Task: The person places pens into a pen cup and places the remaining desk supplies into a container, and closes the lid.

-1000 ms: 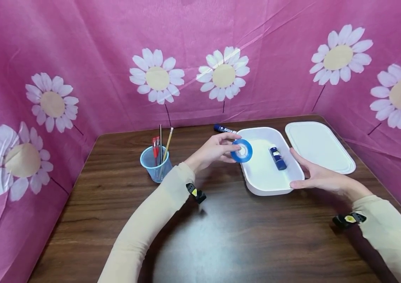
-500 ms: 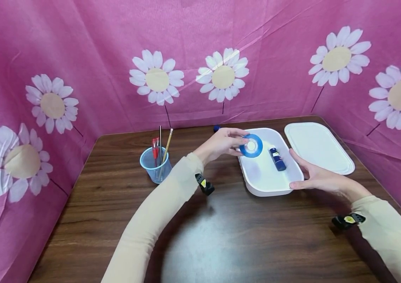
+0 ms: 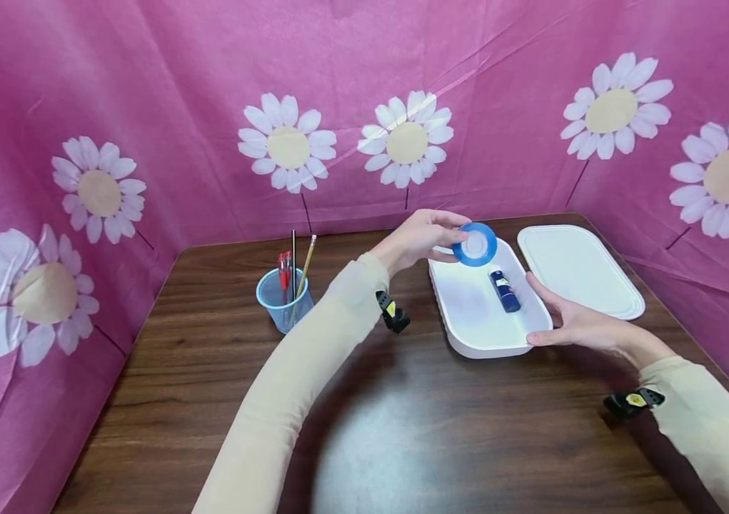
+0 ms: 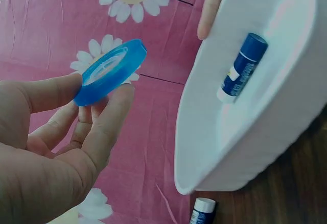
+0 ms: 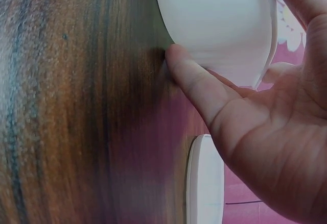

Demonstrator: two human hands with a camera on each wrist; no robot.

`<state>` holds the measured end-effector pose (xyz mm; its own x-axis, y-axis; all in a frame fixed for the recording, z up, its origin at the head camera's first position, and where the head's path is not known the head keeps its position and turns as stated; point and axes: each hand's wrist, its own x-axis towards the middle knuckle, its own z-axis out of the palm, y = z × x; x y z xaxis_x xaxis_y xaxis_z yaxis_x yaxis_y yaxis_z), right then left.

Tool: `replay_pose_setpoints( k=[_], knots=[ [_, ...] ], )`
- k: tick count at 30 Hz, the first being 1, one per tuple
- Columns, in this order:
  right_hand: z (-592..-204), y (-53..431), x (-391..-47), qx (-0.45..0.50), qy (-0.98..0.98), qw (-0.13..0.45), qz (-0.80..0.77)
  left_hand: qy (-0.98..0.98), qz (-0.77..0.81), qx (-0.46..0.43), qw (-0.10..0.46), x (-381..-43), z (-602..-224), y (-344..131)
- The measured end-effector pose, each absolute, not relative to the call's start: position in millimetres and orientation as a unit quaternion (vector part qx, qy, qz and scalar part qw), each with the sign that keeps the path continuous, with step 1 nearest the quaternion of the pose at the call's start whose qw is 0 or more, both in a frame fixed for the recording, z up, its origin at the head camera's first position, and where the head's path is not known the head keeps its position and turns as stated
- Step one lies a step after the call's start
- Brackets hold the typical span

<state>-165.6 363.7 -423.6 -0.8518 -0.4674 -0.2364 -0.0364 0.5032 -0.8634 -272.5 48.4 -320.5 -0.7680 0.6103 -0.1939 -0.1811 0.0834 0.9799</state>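
My left hand (image 3: pixel 424 237) pinches a roll of blue tape (image 3: pixel 480 251) between thumb and fingers, in the air over the far left part of a white plastic container (image 3: pixel 467 314). The left wrist view shows the tape roll (image 4: pixel 115 71) tilted, clear of the container's wall. Inside the container lies a dark blue glue stick (image 3: pixel 504 291) with a white end. My right hand (image 3: pixel 572 321) holds the container by its right side, thumb at the near corner and fingers along the wall. In the right wrist view, the right hand (image 5: pixel 265 122) touches the container's outer wall (image 5: pixel 219 25).
A white lid (image 3: pixel 582 271) lies flat right of the container. Light blue mesh pen cup (image 3: pixel 274 293) with red pens, a dark pencil and a yellow pencil stands at left. Another glue stick (image 4: pixel 203 213) lies beside the container. Pink flowered cloth (image 3: pixel 351 64) hangs behind the wooden table (image 3: pixel 210 400).
My left hand has carried the tape roll rightward and away from me, from the container's left rim to over its far part. The right hand and container have stayed put.
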Motion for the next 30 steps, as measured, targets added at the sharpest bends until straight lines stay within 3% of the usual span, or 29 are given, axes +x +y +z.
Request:
replay_pose_setpoints(
  k=[15,30],
  knots=[
    [-422.6,363.7,-165.1,-0.151,0.828,0.23,-0.489,0.712,0.604,0.205,0.294,-266.0,-292.9,90.1],
    [-424.3,362.4,-165.6,-0.155,0.833,0.225,-0.481,0.71,0.617,0.144,0.308,-283.3,-336.9,105.4]
  ],
)
